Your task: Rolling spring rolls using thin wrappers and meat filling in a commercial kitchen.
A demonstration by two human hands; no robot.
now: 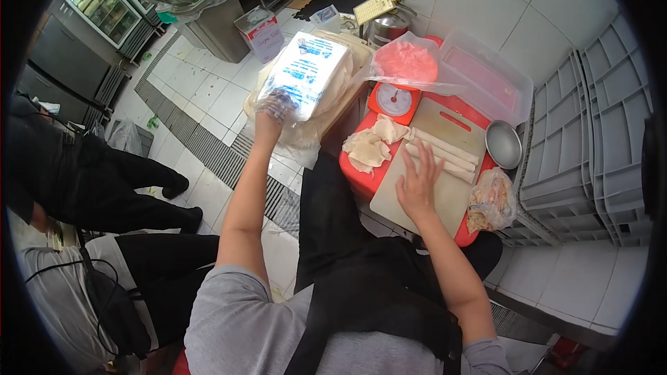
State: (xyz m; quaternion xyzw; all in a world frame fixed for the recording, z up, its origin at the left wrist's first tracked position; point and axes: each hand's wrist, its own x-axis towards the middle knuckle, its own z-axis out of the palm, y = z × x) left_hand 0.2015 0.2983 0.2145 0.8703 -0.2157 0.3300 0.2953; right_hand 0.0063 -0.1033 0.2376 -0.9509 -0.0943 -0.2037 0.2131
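My left hand (276, 105) is at the lower edge of a white package with blue printing (311, 69), among crumpled clear plastic (300, 140); its fingers are too obscured to read. The package lies on pale sheets in a beige tray (357, 50). My right hand (418, 180) has its fingers spread, touching pale dough rolls (445, 160) on a cream cutting board (390, 203). Loose dough pieces (365, 149) lie left of the rolls, below an orange scale (394, 103). A bag of food (490, 205) and a metal bowl (503, 144) sit at the board's right.
Grey crates (556, 153) stand at the right beside a clear container (486, 76). A pink bag (406, 62) lies behind the scale. At the left, two co-workers (104, 173) are close by, near a floor drain (167, 104). A bin (215, 35) stands farther back.
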